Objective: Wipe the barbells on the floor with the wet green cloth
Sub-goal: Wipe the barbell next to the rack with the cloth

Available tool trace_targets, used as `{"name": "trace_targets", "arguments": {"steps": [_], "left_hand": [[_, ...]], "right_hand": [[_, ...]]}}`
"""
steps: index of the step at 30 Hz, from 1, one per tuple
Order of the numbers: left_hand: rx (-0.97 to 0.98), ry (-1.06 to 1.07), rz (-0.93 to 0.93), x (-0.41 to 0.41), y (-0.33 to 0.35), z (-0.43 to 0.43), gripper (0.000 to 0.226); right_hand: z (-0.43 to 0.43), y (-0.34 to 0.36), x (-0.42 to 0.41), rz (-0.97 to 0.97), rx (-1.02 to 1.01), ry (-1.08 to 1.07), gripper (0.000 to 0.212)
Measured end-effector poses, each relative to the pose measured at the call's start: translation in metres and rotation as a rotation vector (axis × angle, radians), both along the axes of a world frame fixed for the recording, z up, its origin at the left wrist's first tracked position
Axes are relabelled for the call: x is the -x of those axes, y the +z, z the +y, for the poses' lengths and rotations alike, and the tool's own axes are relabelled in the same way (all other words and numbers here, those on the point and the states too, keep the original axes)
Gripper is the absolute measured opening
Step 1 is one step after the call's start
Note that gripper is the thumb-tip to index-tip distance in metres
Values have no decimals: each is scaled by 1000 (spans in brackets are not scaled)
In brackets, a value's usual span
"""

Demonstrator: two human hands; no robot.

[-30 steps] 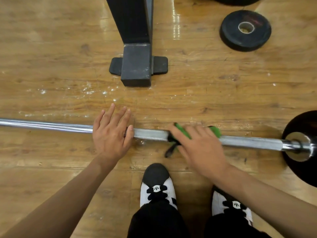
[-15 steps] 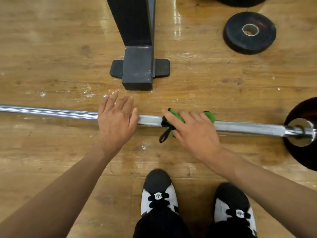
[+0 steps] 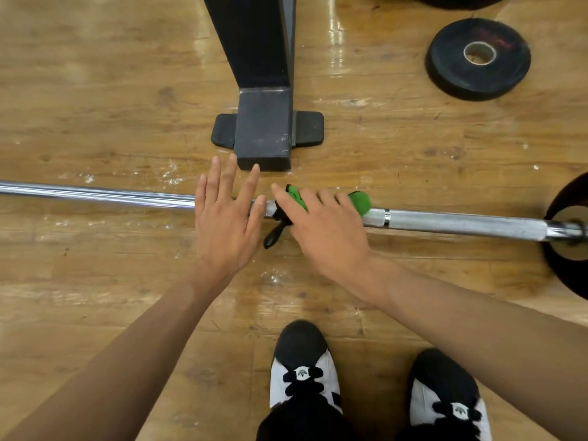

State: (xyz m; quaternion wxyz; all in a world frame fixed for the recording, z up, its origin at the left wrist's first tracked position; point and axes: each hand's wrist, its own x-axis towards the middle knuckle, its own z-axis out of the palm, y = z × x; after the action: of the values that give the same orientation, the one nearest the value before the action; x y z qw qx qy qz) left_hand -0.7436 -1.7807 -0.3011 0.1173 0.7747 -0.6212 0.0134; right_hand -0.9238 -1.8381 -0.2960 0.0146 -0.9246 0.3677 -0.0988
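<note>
Viewed from above: left hand (image 3: 226,224) laid flat across the barbell (image 3: 461,222), fingers straight, gripping nothing. Just beside it along the bar, right hand (image 3: 321,230) curled over the green cloth (image 3: 361,202), clamping it round the shaft. Hands close, apparently not touching. Wiping probably midway, with long stretches of bar on either side perhaps still to do. Beyond the bar, a black rack foot (image 3: 264,132) and a loose weight plate (image 3: 477,58). No containers in view.

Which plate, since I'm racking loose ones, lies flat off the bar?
The small plate at top right: it lies flat on the floor, clear of the bar; the big plate sits on the bar's end.
</note>
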Motion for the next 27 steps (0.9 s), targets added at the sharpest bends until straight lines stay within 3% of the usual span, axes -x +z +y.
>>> {"name": "trace_targets", "arguments": {"steps": [4,7,10,15,22,27], "left_hand": [[-2,-102,5,-12,0,7,55],[5,-106,-30,-9,-4,7,55],[22,-105,-47,-10,-6,0,54],[20,-91,-38,-13,-3,-8,53],[-43,-99,23,-16,3,-20,57],[-68,-123,29,-21,5,-30,56]], "right_hand": [[-20,-5,60,12,-13,12,90],[-27,-3,98,29,38,-63,82],[-30,0,73,85,42,-99,72],[-29,5,9,69,-22,-3,73],[-59,-9,134,50,122,17,86],[-56,-6,72,35,94,-4,84]]}}
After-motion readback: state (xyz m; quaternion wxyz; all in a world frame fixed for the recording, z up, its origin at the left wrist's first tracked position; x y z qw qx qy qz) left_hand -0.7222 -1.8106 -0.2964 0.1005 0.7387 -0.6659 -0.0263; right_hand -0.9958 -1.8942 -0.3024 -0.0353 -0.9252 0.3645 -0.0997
